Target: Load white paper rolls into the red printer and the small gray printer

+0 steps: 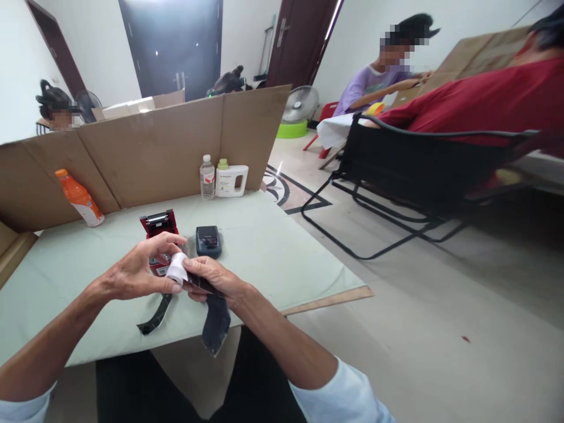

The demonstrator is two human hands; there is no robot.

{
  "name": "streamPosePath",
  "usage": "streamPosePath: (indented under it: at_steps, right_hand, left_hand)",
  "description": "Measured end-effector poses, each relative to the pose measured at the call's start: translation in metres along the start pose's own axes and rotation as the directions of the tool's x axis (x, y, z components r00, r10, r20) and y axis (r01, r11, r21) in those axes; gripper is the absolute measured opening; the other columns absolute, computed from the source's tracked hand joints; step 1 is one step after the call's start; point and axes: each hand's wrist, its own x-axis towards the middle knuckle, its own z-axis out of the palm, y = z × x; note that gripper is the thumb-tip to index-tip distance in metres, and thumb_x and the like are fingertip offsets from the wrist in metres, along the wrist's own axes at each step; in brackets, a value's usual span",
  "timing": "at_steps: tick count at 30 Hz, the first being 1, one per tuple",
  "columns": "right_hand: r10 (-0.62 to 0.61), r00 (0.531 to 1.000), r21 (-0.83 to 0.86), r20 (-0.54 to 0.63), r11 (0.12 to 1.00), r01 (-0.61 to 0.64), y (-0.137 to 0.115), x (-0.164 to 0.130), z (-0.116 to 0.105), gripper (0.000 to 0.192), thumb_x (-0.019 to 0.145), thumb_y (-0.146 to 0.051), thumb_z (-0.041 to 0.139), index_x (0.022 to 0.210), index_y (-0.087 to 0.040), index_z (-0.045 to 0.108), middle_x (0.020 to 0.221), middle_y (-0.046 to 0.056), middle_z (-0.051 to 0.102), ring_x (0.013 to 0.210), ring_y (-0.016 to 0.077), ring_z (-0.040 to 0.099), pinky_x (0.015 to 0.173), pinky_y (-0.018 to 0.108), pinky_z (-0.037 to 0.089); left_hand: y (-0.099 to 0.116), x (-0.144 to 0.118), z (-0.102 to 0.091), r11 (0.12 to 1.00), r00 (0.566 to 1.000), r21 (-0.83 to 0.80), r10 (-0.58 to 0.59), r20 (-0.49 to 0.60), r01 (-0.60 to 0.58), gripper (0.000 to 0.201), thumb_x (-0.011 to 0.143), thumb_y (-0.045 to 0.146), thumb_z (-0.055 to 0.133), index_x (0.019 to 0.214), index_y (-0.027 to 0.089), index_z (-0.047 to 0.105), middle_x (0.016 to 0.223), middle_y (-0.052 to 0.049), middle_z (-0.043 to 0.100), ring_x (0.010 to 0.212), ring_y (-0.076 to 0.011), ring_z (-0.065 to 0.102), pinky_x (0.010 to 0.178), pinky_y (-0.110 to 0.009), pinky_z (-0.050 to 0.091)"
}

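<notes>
My left hand (143, 265) curves its thumb and fingers around a small white paper roll (177, 270), held just above the table. My right hand (217, 278) is closed beside it, its thumb on a dark strip (215, 323) that hangs down past the table's front edge. The strip seems to come off the roll; the join is covered by fingers. A shorter black strip piece (155, 317) dangles below my left hand. Behind my hands stands a red handheld device (159, 225) with its lid raised, partly hidden. A dark grey boxy device (208, 241) lies to its right.
A pale green cloth covers the table (282, 247). Along the cardboard screen (167, 147) stand a tilted-looking orange bottle (80, 198), a clear bottle (207, 178) and a white jug (231, 180). At right, a person in red sits on a black folding chair (396, 170); another person wears purple.
</notes>
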Motion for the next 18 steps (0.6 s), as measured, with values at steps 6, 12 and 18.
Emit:
streamPosePath:
  at_steps: [6, 12, 18]
  right_hand:
    - [0.015, 1.0, -0.004, 0.001, 1.0, -0.015, 0.004, -0.001, -0.001, 0.059, 0.071, -0.068, 0.084, 0.071, -0.014, 0.061, 0.053, -0.004, 0.053, 0.044, 0.0054, 0.037, 0.041, 0.021, 0.025]
    - [0.056, 0.997, -0.097, -0.051, 0.993, -0.061, 0.002, -0.001, -0.004, 0.059, 0.07, -0.068, 0.084, 0.07, -0.014, 0.062, 0.053, -0.003, 0.055, 0.043, 0.0056, 0.038, 0.04, 0.022, 0.026]
    - [0.092, 0.995, -0.08, -0.033, 0.992, -0.094, 0.001, 0.0, -0.007, 0.056, 0.067, -0.063, 0.088, 0.066, -0.016, 0.058, 0.048, -0.007, 0.047, 0.041, 0.0056, 0.035, 0.04, 0.022, 0.026]
  left_hand:
    - [0.002, 0.001, 0.001, 0.999, 0.999, -0.041, 0.003, 0.035, -0.001, 0.065, 0.076, 0.032, 0.084, 0.133, 0.021, 0.056, 0.111, -0.008, 0.07, 0.092, -0.0205, 0.066, 0.075, -0.032, 0.055]
    - [0.013, 0.004, -0.011, 0.983, 0.992, 0.183, -0.024, 0.123, 0.001, 0.064, 0.073, 0.028, 0.081, 0.133, 0.022, 0.056, 0.108, -0.006, 0.07, 0.087, -0.0198, 0.065, 0.073, -0.033, 0.053]
    - [0.019, 0.008, -0.02, 0.953, 0.974, 0.301, -0.097, 0.206, 0.031, 0.067, 0.075, 0.038, 0.082, 0.134, 0.023, 0.055, 0.098, -0.003, 0.069, 0.086, -0.0212, 0.064, 0.072, -0.032, 0.049]
